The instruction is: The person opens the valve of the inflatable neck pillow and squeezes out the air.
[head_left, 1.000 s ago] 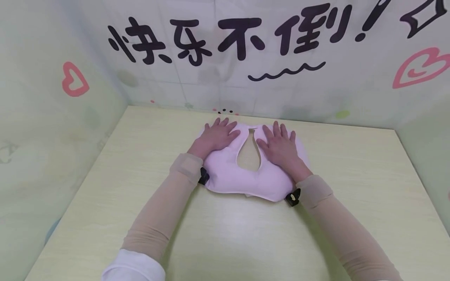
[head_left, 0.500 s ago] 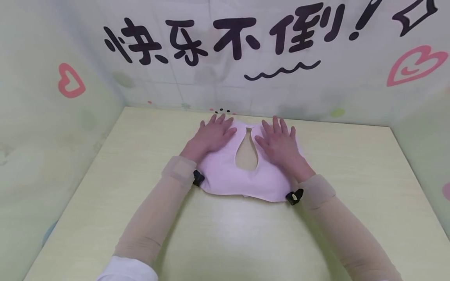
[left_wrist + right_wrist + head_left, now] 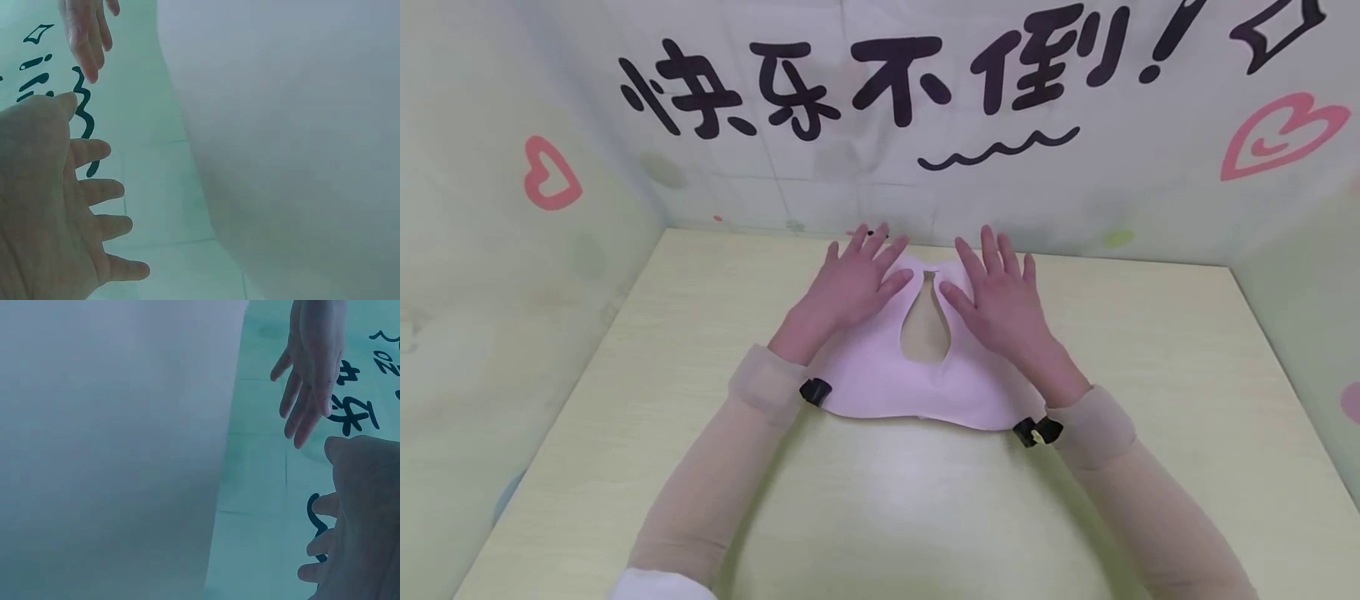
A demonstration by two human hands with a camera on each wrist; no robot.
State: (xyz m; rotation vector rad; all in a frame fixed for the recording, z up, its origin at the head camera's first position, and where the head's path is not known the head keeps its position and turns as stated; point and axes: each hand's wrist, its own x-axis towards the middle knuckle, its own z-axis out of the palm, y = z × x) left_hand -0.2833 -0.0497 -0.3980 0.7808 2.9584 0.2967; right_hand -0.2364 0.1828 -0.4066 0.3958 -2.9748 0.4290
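Note:
A pink U-shaped neck pillow point(image 3: 880, 385) lies flat on the table in the head view, its two ends meeting at the far side around a teardrop-shaped opening. Over its left half is my left hand point(image 3: 844, 287), fingers straight and spread. My right hand point(image 3: 1006, 300) is over the right half in the same way. Both wrist views show a gap between palm and pillow, so each hand hovers and holds nothing. The pillow's pale surface point(image 3: 300, 137) fills much of the left wrist view. The hands cover parts of its sides.
The pale wooden table point(image 3: 895, 508) ends at a back wall point(image 3: 760, 196) printed with large black characters. Side walls stand left and right. Black wrist-worn pieces point(image 3: 816, 392) sit under both forearms, close to the pillow's near corners.
Both hands rested on the pillow earlier and have now risen off it, fingers stretched toward the wall. The pillow looks flatter-edged but stays in place. The head view has shifted slightly.

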